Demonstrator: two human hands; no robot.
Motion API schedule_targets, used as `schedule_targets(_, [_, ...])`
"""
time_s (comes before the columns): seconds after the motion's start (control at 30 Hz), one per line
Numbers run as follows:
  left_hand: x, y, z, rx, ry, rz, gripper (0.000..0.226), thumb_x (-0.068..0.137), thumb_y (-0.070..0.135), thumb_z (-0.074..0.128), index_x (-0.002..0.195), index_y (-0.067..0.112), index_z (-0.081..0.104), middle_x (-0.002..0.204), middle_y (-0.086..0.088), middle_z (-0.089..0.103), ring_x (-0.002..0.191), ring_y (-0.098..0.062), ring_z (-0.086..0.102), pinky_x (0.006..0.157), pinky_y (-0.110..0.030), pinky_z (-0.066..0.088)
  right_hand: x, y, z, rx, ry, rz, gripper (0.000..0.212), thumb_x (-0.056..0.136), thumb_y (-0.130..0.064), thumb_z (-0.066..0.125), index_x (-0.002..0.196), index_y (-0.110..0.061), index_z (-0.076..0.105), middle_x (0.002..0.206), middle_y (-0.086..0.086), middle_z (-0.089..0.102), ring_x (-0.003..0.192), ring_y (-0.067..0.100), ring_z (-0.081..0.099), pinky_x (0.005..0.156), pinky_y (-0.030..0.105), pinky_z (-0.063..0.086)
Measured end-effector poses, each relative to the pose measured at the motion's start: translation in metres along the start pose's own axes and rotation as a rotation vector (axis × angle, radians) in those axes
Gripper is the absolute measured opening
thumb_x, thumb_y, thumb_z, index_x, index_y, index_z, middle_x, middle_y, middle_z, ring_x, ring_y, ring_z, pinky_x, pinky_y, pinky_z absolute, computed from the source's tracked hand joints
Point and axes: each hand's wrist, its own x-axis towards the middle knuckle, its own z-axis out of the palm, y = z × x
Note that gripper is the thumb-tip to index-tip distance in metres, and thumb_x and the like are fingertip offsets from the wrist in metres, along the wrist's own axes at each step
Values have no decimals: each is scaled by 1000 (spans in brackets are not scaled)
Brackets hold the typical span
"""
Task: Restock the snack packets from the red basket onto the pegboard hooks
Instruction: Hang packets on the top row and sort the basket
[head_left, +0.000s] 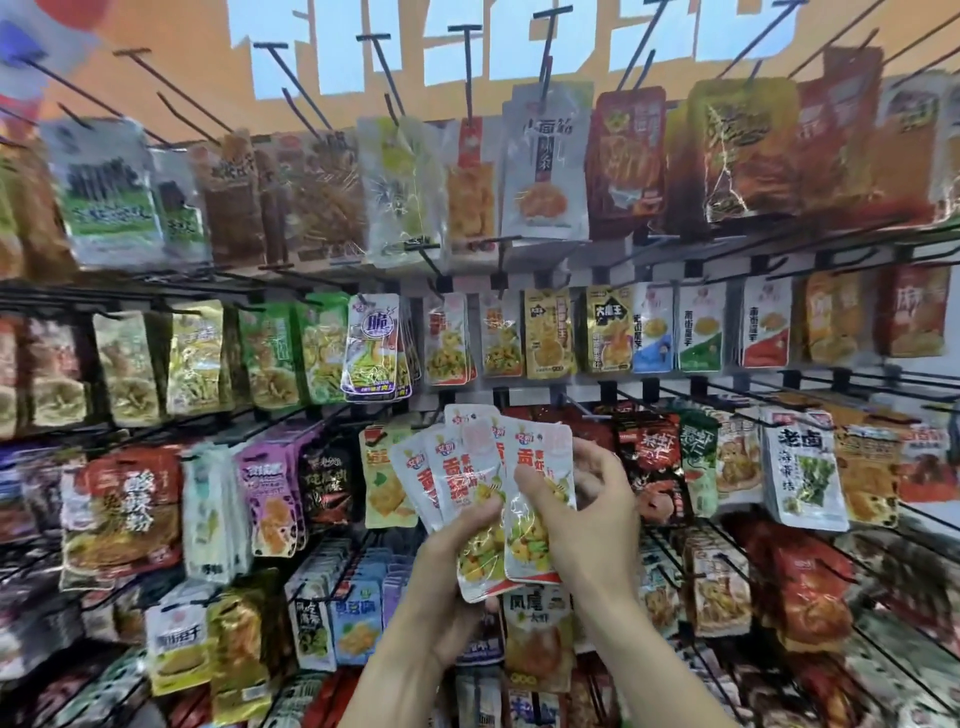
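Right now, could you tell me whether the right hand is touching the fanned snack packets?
Touching: the head view shows the right hand with its thumb pressed on the front packet of the fanned snack packets.

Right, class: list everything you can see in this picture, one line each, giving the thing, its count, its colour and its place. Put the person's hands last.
Held snack packets: several, fanned, white with red lettering; centre, in front of the display.
Hanging snack packets: many, mixed colours; rows across the whole display.
Hooks: many, black; top-row ends stick out bare toward the camera.
Sign: one, orange with pale blue shapes; top.
Left hand: grips the fan's lower edge.
Right hand: pinches the front packet.
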Motion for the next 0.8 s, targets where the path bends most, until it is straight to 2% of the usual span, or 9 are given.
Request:
schedule_targets(0.07, [3, 13, 0, 34, 9, 61, 17, 85, 26, 76, 94, 15, 85, 90, -12, 73, 49, -18, 64, 29, -21, 39, 7, -13, 6, 2, 13, -20, 61, 75, -48, 90, 120, -38, 50, 107, -10, 72, 97, 1, 69, 87, 36, 57])
schedule_targets(0.13, [10, 25, 0, 57, 30, 120, 15, 82, 25, 82, 96, 19, 85, 93, -9, 71, 51, -18, 61, 30, -21, 37, 16, -27, 12, -2, 4, -55, 54, 78, -41, 89, 114, -33, 50, 107, -14, 64, 99, -8, 62, 81, 27, 50])
schedule_targets(0.23, [19, 42, -4, 57, 58, 183, 32, 78, 32, 82, 106, 17, 83, 96, -12, 69, 47, -16, 59, 30, -20, 35, 30, -41, 24, -2, -64, -115, 35, 83, -37, 86, 104, -30, 60, 108, -18, 64, 106, -11, 57, 89, 26, 47])
schedule_targets(0.33, [22, 55, -8, 60, 66, 202, 45, 76, 34, 82, 113, 9, 76, 92, -10, 69, 44, -15, 58, 29, -19, 33, 39, -44, 35, 5, -121, -143, 21, 89, -34, 81, 105, -31, 69, 109, -18, 70, 109, -4, 62, 101, 33, 52])
schedule_targets(0.43, [19, 59, -13, 44, 43, 206, 41, 76, 31, 80, 109, 7, 73, 82, -8, 69, 44, -15, 58, 31, -20, 36, 39, -41, 40, 70, -192, -96, 21, 95, -20, 75, 111, -34, 72, 114, -15, 73, 112, 10, 66, 98, 40, 55])
schedule_targets(0.53, [18, 63, -22, 40, -8, 200, 55, 76, 36, 86, 121, 7, 74, 104, -16, 73, 75, -31, 66, 57, -35, 48, 40, -38, 38, 145, -244, -41, 36, 97, -3, 65, 116, -31, 74, 113, -8, 75, 96, 28, 68, 88, 50, 58])
schedule_targets(0.6, [18, 66, -28, 41, -30, 197, 65, 74, 40, 89, 129, 10, 73, 119, -19, 71, 91, -37, 64, 70, -41, 48, 42, -41, 36, 156, -276, -41, 41, 96, 4, 60, 121, -26, 74, 117, -7, 75, 100, 28, 69, 92, 55, 59])
schedule_targets(0.7, [20, 72, -34, 29, -47, 196, 59, 79, 34, 83, 130, 8, 71, 122, -19, 73, 89, -34, 72, 68, -41, 56, 47, -46, 35, 159, -309, -53, 43, 95, 7, 62, 124, -23, 73, 121, -8, 75, 109, 21, 71, 97, 54, 58])
schedule_targets(0.8, [23, 75, -40, 15, -59, 187, 53, 82, 30, 79, 129, 8, 73, 127, -21, 72, 93, -35, 75, 71, -42, 59, 48, -44, 38, 148, -328, -62, 43, 96, 7, 62, 125, -23, 73, 122, -9, 74, 112, 25, 71, 97, 52, 59])
